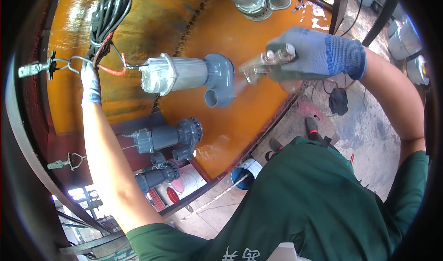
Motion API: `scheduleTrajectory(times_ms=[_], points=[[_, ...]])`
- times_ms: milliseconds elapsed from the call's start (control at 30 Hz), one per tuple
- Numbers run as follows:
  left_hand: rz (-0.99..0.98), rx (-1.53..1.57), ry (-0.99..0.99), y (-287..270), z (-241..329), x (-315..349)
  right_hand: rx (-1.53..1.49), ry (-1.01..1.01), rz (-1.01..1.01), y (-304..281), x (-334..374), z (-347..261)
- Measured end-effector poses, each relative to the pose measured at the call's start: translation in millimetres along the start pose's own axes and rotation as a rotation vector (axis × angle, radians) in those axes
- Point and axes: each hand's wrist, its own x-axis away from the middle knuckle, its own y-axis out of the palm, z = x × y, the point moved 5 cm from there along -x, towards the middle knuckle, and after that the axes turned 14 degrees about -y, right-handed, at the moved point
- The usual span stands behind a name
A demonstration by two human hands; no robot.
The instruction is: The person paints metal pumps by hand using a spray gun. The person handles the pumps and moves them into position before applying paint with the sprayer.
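A submersible pump (pixel 182 74) hangs by wire from a metal hook (pixel 34 70). Its motor body is pale and silvery, while the volute end (pixel 221 76) is grey. In a blue-grey glove, my right hand (pixel 304 53) is closed around a metal spray gun (pixel 263 65), whose nozzle points at the grey end from a short distance. A faint mist shows between them. My left hand (pixel 91 81), also gloved, is raised beside the hook at the coiled black cable (pixel 108 21). It appears closed on the cable, its fingers partly hidden. Red-orange leads (pixel 113 71) run beside it.
Two grey pumps (pixel 161 138) hang nearer me at the left, and another pump (pixel 244 2) is at the top. An orange-stained metal booth (pixel 240 132) lies behind them. A blue bucket (pixel 247 173) with a stick stands below. Several paint pails (pixel 404 42) are at right.
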Motion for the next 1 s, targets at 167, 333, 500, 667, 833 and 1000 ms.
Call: scheduleTrajectory(times_ms=[167, 333, 500, 667, 833, 1000], points=[[0.041, -0.030, 0.018, -14, -25, -24, 0.200, 0.034, -0.215, 1, -28, -32], [0.104, -0.273, 0.184, -15, -21, -25, 0.118, -0.031, -0.184, 6, -67, -67], [0.154, -0.373, 0.167, -10, -13, -18, 0.242, 0.025, -0.369, 38, -65, -59], [0.309, -0.620, 0.124, 1, -2, -12, 0.331, -0.139, -0.119, 36, -2, -11], [0.295, -0.584, 0.079, -8, -5, 19, 0.251, 0.140, 0.058, 54, 60, 24], [0.445, -0.628, 0.290, -15, -2, 78, 0.132, 0.297, 0.213, 83, 118, 59]])
